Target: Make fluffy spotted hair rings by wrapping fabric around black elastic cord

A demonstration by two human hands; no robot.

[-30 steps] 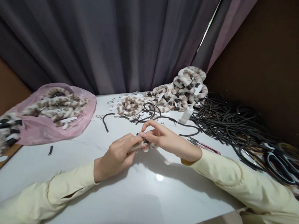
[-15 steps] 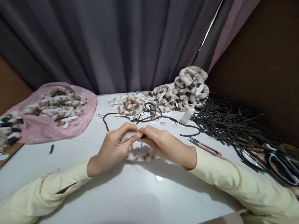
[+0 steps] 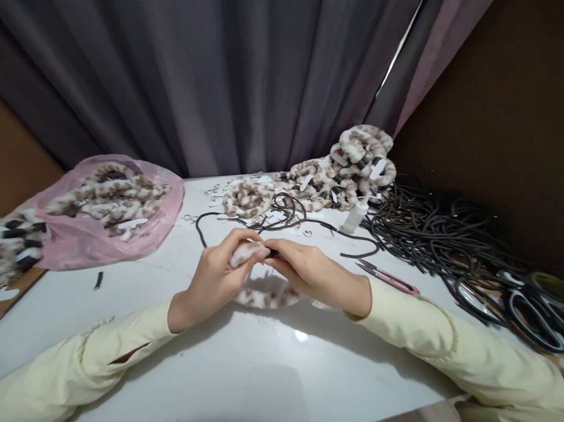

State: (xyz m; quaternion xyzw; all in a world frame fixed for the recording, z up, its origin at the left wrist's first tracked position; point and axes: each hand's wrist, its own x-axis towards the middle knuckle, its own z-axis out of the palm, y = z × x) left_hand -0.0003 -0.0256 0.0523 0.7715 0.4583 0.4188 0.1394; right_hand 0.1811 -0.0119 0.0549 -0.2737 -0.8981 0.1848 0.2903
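Both hands meet over the middle of the white table, pinching a fluffy white-and-brown spotted ring (image 3: 268,299). My left hand (image 3: 214,275) is closed round its furry upper stretch, thumb and fingertips pressed together. My right hand (image 3: 314,267) pinches a short black piece (image 3: 272,253) at the ring's top, right beside the left fingertips. What this black piece is, I cannot make out for sure. The ring's lower curve hangs below the hands, close to the table. Behind the hands lies a black cord (image 3: 360,237), curling across the tabletop.
Similar furry rings (image 3: 361,145) are heaped at the back right; others fill a pink plastic bag (image 3: 170,211) on the left. Thread snips (image 3: 391,279), a small white bottle (image 3: 355,217), tangled black cords (image 3: 421,228) and large scissors (image 3: 532,320) lie rightward. A short cord piece (image 3: 98,280) lies left.
The hands stay nearly in place. My left fingers have shifted slightly, and more of the white fur and black piece shows between the hands.
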